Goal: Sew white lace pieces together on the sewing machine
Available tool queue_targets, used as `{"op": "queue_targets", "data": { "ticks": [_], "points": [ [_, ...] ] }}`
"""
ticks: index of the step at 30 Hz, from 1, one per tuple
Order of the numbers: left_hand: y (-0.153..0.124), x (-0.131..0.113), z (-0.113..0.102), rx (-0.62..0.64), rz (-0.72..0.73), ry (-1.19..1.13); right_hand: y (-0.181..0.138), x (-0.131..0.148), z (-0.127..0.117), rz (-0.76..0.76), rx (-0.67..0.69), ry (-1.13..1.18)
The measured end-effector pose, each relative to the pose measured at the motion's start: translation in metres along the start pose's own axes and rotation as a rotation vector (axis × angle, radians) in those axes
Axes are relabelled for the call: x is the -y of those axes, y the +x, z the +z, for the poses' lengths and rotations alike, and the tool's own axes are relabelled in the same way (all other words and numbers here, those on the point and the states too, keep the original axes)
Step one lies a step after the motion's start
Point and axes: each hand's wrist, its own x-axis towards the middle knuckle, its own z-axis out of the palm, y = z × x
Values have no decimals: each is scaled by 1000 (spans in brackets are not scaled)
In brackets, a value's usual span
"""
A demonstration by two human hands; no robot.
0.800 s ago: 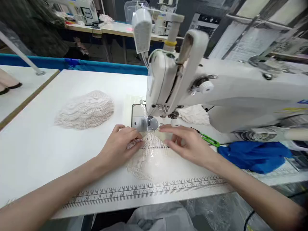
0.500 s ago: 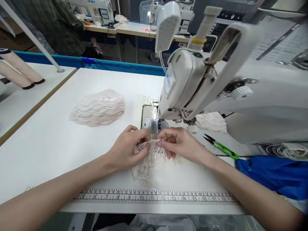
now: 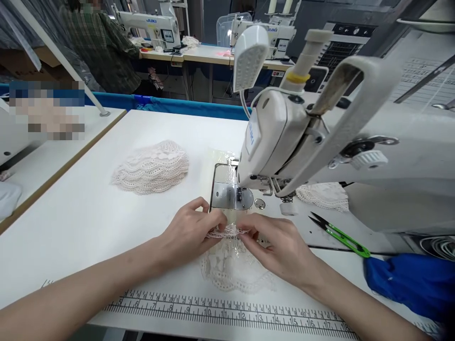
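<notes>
A piece of cream lace (image 3: 234, 270) lies in front of the sewing machine (image 3: 270, 128), its upper edge pinched between both hands. My left hand (image 3: 192, 227) grips that edge at the left, thumb against fingers. At the right my right hand (image 3: 273, 241) pinches the same edge, fingers closed. The lace's scalloped lower border spreads flat on the white table (image 3: 149, 255). Just beyond the hands sits the metal needle plate (image 3: 227, 195), under the presser foot (image 3: 240, 193); the lace is apart from it.
A lace stack (image 3: 152, 168) lies to the left, and more lace (image 3: 323, 195) behind the machine head. Green-handled thread snips (image 3: 341, 234) and blue cloth (image 3: 408, 284) are at the right. A printed ruler (image 3: 223, 312) runs along the front edge. A person (image 3: 103, 52) works beyond.
The view has tilted up slightly, so things sit lower. Both hands have drawn the lace edge a little nearer to me, straighter, and the lace lies more spread out.
</notes>
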Motion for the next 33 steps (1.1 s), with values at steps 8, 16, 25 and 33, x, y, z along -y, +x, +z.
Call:
{"op": "queue_targets", "data": {
  "ticks": [8,16,25,33],
  "points": [
    [-1,1,0,12,-20,-18,0,0,2,-36,-19,-4],
    [-2,3,1,5,-26,-29,-1,0,2,-62,-18,-16],
    [-2,1,0,15,-48,-51,-1,0,1,-68,-12,-29],
    [-2,0,-1,8,-36,-36,-1,0,1,-85,4,-27]
  ]
}}
